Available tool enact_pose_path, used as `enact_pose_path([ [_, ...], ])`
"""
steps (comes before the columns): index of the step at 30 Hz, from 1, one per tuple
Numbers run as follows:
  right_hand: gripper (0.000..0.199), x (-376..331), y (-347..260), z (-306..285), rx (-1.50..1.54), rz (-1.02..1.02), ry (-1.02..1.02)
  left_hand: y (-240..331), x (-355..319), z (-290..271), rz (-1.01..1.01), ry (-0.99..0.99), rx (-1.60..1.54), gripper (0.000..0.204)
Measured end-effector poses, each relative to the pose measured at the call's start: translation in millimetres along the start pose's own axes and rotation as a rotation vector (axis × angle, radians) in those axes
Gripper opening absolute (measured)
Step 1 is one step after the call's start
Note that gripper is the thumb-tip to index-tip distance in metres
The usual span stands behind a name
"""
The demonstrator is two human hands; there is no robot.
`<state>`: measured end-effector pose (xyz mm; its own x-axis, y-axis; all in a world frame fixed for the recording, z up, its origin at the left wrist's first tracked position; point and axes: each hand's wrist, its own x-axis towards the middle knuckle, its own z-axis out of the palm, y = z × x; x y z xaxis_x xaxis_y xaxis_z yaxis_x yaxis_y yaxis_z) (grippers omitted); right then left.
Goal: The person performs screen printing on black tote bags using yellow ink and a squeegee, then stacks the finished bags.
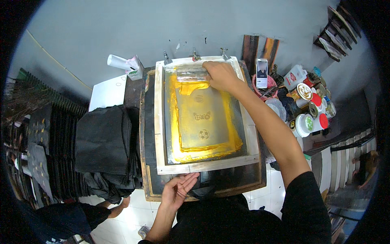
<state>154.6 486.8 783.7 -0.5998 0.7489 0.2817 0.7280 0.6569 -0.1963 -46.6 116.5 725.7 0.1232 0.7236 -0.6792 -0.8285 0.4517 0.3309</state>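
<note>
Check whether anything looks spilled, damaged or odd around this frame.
Dark specks stand out on the grey wall behind the frame. At left, black cloth lies bunched on the near side of a tidy black stack. Yellow ink lies thick and uneven within the frame.

Bright sheen on yellow paint (pixel 176 126), blackened corners

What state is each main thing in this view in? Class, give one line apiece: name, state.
Screen-printing frame, smeared with yellow ink
Yellow ink, spread unevenly, heaped in places
Right hand, closed on the squeegee
Squeegee, gripped, at the frame's far end
Left hand, palm up, fingers loosely curled, holding nothing visible
Phone, upright, screen lit
Black fabric stack, piled
White sheet, lying flat
Red-lidded jar, lid on
</note>
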Motion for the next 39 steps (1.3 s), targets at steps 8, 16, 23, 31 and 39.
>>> enact_pose_path([
  [8, 0.040, 4.6, -23.5, 4.5, -0.138, 0.145, -0.161, 71.6, 6.5, 52.1, 0.277, -0.175, 0.842, 0.030],
  [16, 0.036, -36.4, -38.6, 20.5, -0.096, -0.050, 0.026, 167.9, 141.1, 157.4, 1.301, -0.124, 1.732, 0.030],
  [23, 0.035, -91.4, -70.1, 11.8, -0.058, -0.024, -0.022, 141.3, 116.1, 127.8, 1.121, -0.197, 1.877, 0.027],
  [31, 0.028, -171.1, -127.0, -1.4, 0.028, -0.022, -0.081, 89.6, 47.1, 81.8, 1.112, -0.226, 1.889, 0.030],
  [39, 0.023, -221.7, -147.3, 3.9, -0.132, -0.160, 0.058, 67.0, 12.5, 37.8, 1.146, -0.227, 1.986, 0.086],
])
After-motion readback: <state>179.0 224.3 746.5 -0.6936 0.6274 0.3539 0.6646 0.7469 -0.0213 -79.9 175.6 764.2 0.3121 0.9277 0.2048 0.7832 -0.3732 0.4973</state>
